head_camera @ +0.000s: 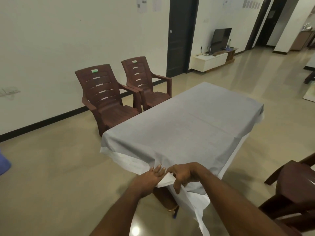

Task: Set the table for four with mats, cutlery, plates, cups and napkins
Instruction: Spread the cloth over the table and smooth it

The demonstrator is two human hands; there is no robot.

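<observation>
A pale grey tablecloth (184, 126) covers the whole table, and its white edge hangs over the near side. At the near corner both hands work the hanging edge. My left hand (150, 178) lies with fingers stretched against the cloth, thumb under the fold. My right hand (185, 174) is curled over the corner and pinches the white hem between thumb and fingers. No mats, cutlery, plates, cups or napkins are in view.
Two brown plastic armchairs (109, 97) stand side by side against the left wall beyond the table. A dark wooden chair (293, 188) is close at my right. A table leg (167, 200) shows under the lifted cloth. A TV on a low white cabinet (211, 61) sits far back.
</observation>
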